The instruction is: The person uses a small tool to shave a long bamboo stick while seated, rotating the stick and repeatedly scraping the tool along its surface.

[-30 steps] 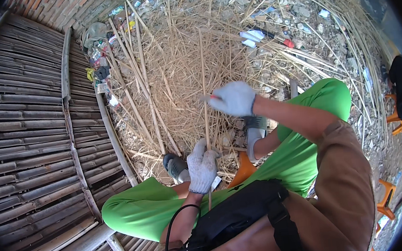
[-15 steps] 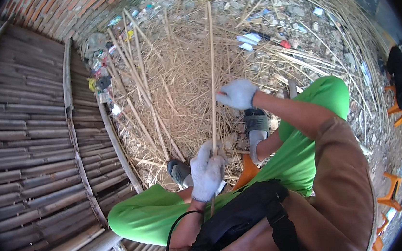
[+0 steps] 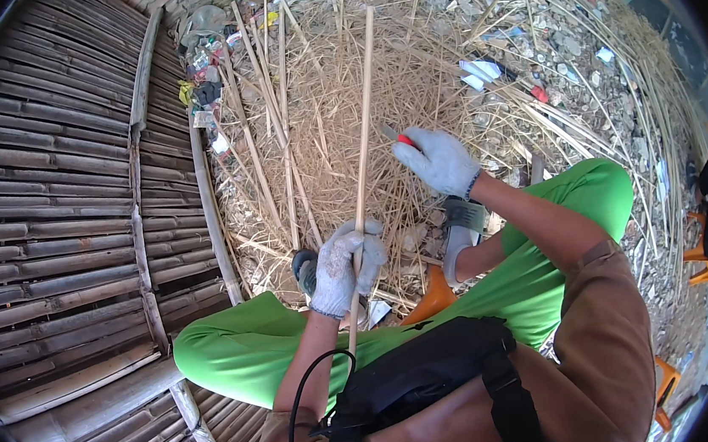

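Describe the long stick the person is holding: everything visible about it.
The stick is a long, thin, pale tan cane, straight and smooth, seemingly bamboo or reed. It runs from the person's lap up and away over the heap of dry straw, leaning slightly right toward its far end. The gloved left hand grips it low down; its lower end passes behind that hand toward the green trousers. The gloved right hand, holding a small red-handled tool, is just to its right, apparently not touching.

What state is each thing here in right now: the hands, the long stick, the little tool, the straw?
Left hand: gloved, closed around the stick.
Right hand: gloved, closed on the small tool.
Long pale stick: held lengthwise, pointing away from the person, over the straw.
Small red-handled tool: gripped, tip beside the stick.
Straw pile: loose, spread on the ground.
Bamboo panel: lying flat at the left.
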A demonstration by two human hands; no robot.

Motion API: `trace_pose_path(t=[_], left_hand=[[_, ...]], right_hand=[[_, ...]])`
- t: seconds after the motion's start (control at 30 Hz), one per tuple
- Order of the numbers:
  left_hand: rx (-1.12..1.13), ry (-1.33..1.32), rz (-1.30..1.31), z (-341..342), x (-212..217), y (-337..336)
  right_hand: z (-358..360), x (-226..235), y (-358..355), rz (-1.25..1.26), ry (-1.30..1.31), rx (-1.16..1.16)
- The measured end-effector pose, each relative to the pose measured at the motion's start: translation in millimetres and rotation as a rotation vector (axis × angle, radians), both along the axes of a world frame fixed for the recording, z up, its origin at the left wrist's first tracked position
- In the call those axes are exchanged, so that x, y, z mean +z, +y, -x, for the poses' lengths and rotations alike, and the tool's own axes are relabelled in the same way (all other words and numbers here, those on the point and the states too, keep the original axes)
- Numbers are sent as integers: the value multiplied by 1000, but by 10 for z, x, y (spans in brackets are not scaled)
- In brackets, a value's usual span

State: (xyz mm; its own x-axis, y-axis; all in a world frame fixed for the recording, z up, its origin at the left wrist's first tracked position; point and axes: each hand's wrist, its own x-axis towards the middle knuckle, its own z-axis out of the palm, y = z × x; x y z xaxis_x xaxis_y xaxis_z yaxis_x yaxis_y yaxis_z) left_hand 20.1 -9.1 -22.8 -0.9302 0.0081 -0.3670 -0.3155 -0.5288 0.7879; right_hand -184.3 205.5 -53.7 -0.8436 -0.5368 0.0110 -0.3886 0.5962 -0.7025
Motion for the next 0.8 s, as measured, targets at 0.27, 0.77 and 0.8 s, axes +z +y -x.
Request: trace_pose_path(t=[0.27, 0.77, 0.8], left_hand=[[-18, 52, -119, 19, -107, -18], [-137, -22, 31, -5, -36, 312], [-129, -20, 105, 0, -47, 324]], right_hand=[[-50, 208, 73, 21, -53, -9], [-163, 286, 64, 475, -799, -33], [-160, 295, 70, 475, -798, -51]])
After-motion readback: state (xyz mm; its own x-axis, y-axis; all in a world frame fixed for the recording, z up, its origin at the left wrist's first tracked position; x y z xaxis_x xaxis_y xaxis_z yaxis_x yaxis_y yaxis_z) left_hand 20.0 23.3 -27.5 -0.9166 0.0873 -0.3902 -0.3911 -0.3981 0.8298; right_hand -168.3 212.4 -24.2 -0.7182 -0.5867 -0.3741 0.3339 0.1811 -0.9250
